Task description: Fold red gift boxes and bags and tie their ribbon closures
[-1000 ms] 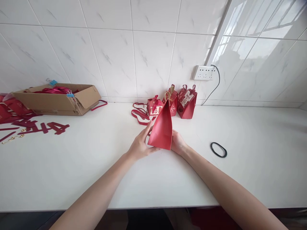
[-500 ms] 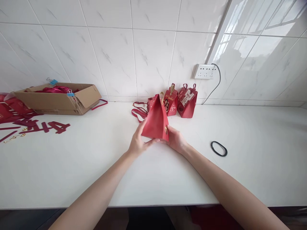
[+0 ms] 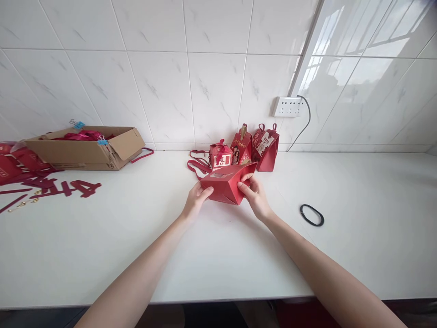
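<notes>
A red paper gift box [image 3: 223, 184] is tipped over between my two hands, its folded base facing me. My left hand [image 3: 196, 199] grips its left corner, thumb on the near face. On the other side my right hand [image 3: 255, 193] holds the right end, thumb pressed to the side panel and fingers partly hidden. Just behind stands a small red cube box [image 3: 221, 156] with a ribbon bow. To its right are a red box with a gold loop [image 3: 241, 143] and a red box with a white label [image 3: 267, 148].
At the left, a cardboard box [image 3: 82, 154] holds red ribbon, blue binder clips on its rim. Dark red strips [image 3: 85, 187] and small gold bits [image 3: 22, 205] lie before it. A black ring [image 3: 312, 215] rests at right; a power socket [image 3: 288, 107] is on the wall.
The gift box has turned from upright to tipped back, bringing its base into view and uncovering the cube box behind. Both hands have shifted their hold on it.
</notes>
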A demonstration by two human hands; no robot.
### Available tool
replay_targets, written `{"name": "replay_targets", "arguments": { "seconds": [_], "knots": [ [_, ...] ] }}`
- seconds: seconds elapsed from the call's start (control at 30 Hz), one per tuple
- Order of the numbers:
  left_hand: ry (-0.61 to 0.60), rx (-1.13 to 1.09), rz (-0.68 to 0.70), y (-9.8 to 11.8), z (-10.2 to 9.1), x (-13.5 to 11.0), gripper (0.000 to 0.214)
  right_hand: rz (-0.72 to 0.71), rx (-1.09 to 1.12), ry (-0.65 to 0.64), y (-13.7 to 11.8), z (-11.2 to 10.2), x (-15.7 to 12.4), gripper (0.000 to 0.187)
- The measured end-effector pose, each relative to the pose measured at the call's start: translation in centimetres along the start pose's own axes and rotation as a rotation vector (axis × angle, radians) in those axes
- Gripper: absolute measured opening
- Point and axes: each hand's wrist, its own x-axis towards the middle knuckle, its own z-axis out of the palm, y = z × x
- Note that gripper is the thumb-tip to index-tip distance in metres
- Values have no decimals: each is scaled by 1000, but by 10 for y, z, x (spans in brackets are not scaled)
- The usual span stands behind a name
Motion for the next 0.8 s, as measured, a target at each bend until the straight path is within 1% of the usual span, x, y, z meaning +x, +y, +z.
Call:
{"name": "replay_targets", "arguments": {
  "seconds": [0.07, 0.13, 0.2, 0.3, 0.37, 0.4, 0.43, 0.47, 0.5, 0.53, 0.6, 0.63, 0.7, 0.8],
  "knots": [
    [-4, -55, -62, 2, 2, -1, 53, -131, -152, -2, -5, 0, -4, 25],
    [3, -86, -127, 3, 3, -1, 53, -248, -299, -49, -7, 2, -10, 29],
    [15, -103, -152, 3, 3, -1, 42, -356, -421, -103, -7, 5, -15, 33],
    [27, -169, -119, 5, 2, -1, 25, -488, -504, -130, -3, 8, -18, 41],
    [82, -199, -58, 7, 1, -1, 24, -515, -446, -91, 0, 8, -16, 49],
    [121, -199, -18, 8, 1, -1, 24, -494, -403, -62, 1, 7, -14, 50],
    [158, -191, 23, 8, 1, -1, 26, -451, -370, -38, 1, 6, -12, 46],
    [188, -175, 58, 8, 0, -1, 28, -391, -351, -24, 1, 5, -10, 39],
    [208, -151, 82, 8, 0, -1, 29, -327, -339, -27, 0, 4, -8, 31],
    [223, -121, 95, 7, 0, -1, 31, -276, -324, -42, -1, 2, -7, 28],
    [249, -52, 102, 5, -1, -1, 33, -220, -271, -107, -4, 1, -7, 33],
    [257, -21, 107, 4, -1, -1, 34, -204, -238, -132, -5, 1, -7, 36],
    [252, -3, 123, 3, -2, -1, 34, -161, -184, -130, -7, 3, -8, 36],
    [220, -61, 127, 5, -2, 0, 31, -72, -93, -46, -7, 5, -8, 25]
  ]
}}
